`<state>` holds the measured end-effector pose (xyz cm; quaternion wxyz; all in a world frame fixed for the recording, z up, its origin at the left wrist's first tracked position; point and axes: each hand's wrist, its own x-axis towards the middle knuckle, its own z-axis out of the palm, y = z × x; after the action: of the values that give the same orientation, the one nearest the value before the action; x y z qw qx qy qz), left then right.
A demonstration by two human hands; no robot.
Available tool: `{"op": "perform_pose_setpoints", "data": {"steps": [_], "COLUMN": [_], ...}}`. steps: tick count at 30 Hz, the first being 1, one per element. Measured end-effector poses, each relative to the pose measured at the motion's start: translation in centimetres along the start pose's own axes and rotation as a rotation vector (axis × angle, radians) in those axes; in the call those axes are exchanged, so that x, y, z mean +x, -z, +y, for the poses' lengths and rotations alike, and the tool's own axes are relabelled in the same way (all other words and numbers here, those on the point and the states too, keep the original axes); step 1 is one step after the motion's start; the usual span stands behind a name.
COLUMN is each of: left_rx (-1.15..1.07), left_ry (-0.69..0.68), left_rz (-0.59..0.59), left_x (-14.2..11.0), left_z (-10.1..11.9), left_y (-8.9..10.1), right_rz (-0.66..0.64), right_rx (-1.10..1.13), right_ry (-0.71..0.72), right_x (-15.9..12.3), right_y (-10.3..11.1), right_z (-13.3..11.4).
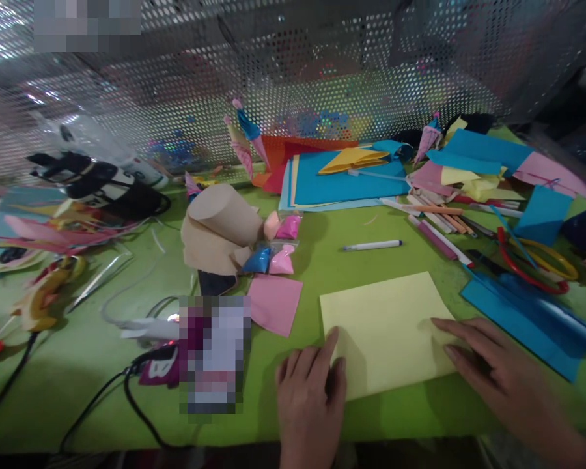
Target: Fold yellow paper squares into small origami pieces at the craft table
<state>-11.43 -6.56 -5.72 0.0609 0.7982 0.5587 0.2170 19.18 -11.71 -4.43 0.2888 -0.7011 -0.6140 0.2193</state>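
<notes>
A pale yellow sheet of paper [388,332] lies flat on the green table in front of me. My left hand [310,387] rests at its left edge, index finger stretched onto the paper and the thumb apart from it. On the other side, my right hand [493,365] reaches over the right edge with its fingers extended, the index fingertip on the sheet. Neither hand grasps anything. Just left of the sheet is a small pink paper square [276,303]. A white pen [372,245] lies behind the yellow sheet.
Stacked blue paper [346,185] sits at the back. Right of me are scissors [532,260] with red and yellow handles and a blue strip [522,326]. A brown paper roll [219,218], a hot glue gun [43,293] and black cables [90,404] are leftward. A perforated metal panel [322,78] rises behind.
</notes>
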Motion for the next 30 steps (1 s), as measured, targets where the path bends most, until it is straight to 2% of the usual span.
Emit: {"op": "perform_pose_setpoints", "data": {"steps": [4,10,13,16,18,24,30], "left_rx": [0.022,0.162,0.172,0.091,0.034,-0.017,-0.03], "left_ry": [-0.015,-0.075,-0.231,-0.419,-0.49,-0.426,-0.423], "left_rz": [0.0,-0.004,-0.075,-0.188,-0.26,-0.403,-0.423], "left_x": [0.1,1.0,1.7,2.4,2.8,3.3,3.2], "left_z": [0.3,0.8,0.8,0.3,-0.1,0.2,0.7], "left_y": [0.1,1.4,1.6,1.1,0.6,1.1,1.5], "right_rz": [0.01,0.002,0.011,0.015,0.019,0.005,-0.003], "right_rx": [-0.03,-0.045,-0.032,-0.026,-0.034,-0.037,-0.12], "right_ry": [0.007,0.008,0.007,0.012,0.021,0.022,0.033], "right_x": [0.1,0.3,0.3,0.2,0.2,0.1,-0.1], "right_y": [0.1,0.1,0.0,-0.1,-0.2,-0.2,-0.1], "right_z": [-0.2,-0.3,-0.3,-0.1,0.1,0.4,0.2]}}
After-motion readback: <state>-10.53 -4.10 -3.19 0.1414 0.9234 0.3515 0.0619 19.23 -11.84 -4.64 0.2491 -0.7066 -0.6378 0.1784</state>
